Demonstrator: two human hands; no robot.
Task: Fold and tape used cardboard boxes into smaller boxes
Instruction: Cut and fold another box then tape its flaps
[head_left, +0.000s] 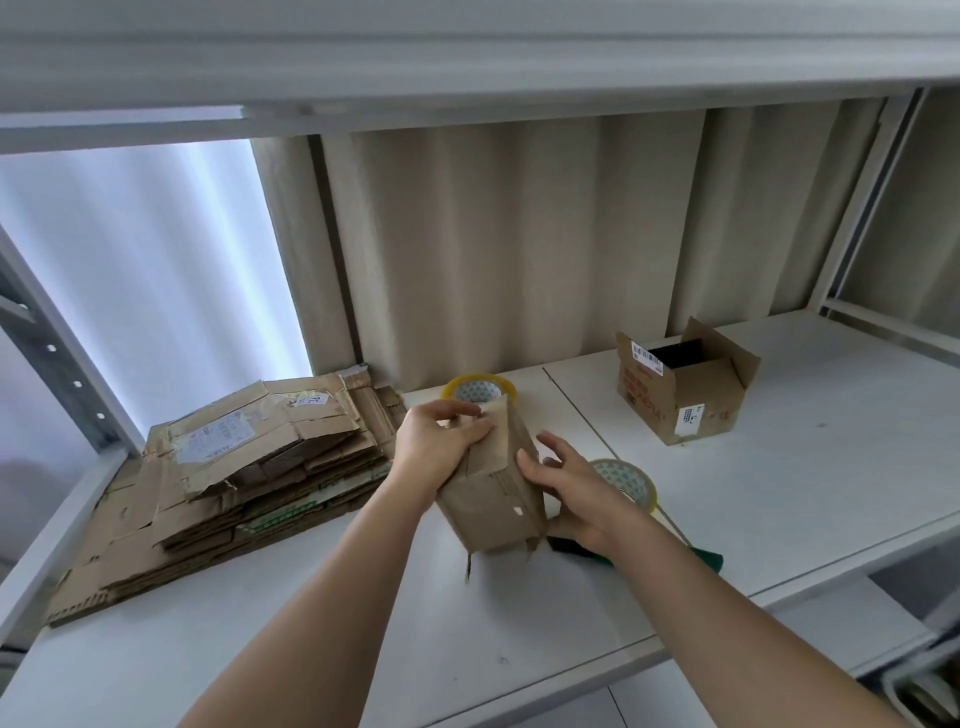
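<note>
A small brown cardboard box (493, 499) stands tilted on the white shelf (519, 613) in the middle of the view. My left hand (436, 441) grips its upper left side, thumb and fingers pinching a top flap. My right hand (571, 493) holds the box's right side with curled fingers. A tape roll (480, 389) with a yellow rim lies just behind the box. A second tape roll (631, 480) lies to the right, partly hidden by my right hand.
A stack of flattened cardboard boxes (234, 483) fills the shelf's left end. An open folded box (683, 384) with labels stands at the back right. A green object (706, 558) pokes out under my right wrist. Shelf posts (62, 364) and a beige curtain (519, 244) bound the back.
</note>
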